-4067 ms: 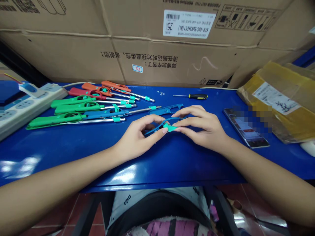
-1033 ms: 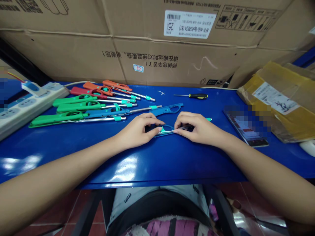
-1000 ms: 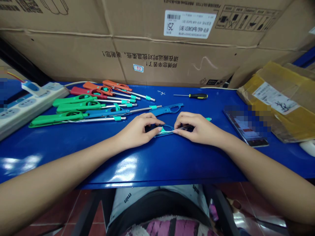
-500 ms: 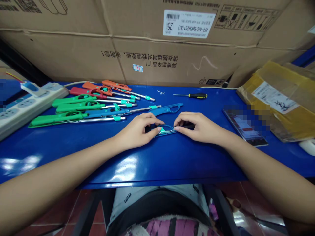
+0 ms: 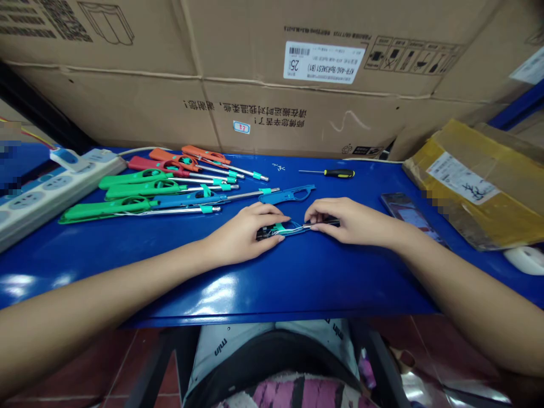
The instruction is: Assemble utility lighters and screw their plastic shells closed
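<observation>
Gripping blue shell [image 5: 294, 231] wider: left hand [image 5: 243, 234]

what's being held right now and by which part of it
A blue lighter shell and a metal tube: the left hand holds the shell by its handle end, the right hand pinches the tube by its end nearest the shell.

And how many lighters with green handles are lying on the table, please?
3, on the left of the table: a far one beside the red-handled lighter, a middle one just in front, and a near one closest to the camera. None appears hidden.
</observation>
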Demonstrator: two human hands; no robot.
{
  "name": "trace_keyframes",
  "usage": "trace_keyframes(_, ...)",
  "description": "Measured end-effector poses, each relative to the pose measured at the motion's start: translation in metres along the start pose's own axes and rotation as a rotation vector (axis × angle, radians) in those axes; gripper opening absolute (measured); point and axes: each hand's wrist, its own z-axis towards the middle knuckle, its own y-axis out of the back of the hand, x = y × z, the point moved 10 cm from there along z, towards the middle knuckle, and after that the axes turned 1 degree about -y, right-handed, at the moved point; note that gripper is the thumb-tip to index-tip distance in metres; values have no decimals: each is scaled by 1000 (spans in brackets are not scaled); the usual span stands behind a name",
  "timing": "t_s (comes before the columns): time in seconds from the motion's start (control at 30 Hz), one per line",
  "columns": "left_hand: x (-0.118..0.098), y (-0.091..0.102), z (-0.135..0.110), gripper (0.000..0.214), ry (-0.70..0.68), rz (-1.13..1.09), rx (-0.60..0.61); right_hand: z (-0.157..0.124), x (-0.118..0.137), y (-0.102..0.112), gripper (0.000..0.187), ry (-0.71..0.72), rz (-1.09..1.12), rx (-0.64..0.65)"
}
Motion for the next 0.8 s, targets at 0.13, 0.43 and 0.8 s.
trace_keyframes(0.13,4,0,-1,36,-10,-21,-16,-3,3,0,18,88,38,-66)
trace_keyframes(0.43,4,1,-4,32,-49,-14,-48,-8,5,-1,23,127,55,-75)
trace_keyframes(0.8,7,0,-3,32,-24,-49,-43,-8,9,-5,25,143,-37,-108)
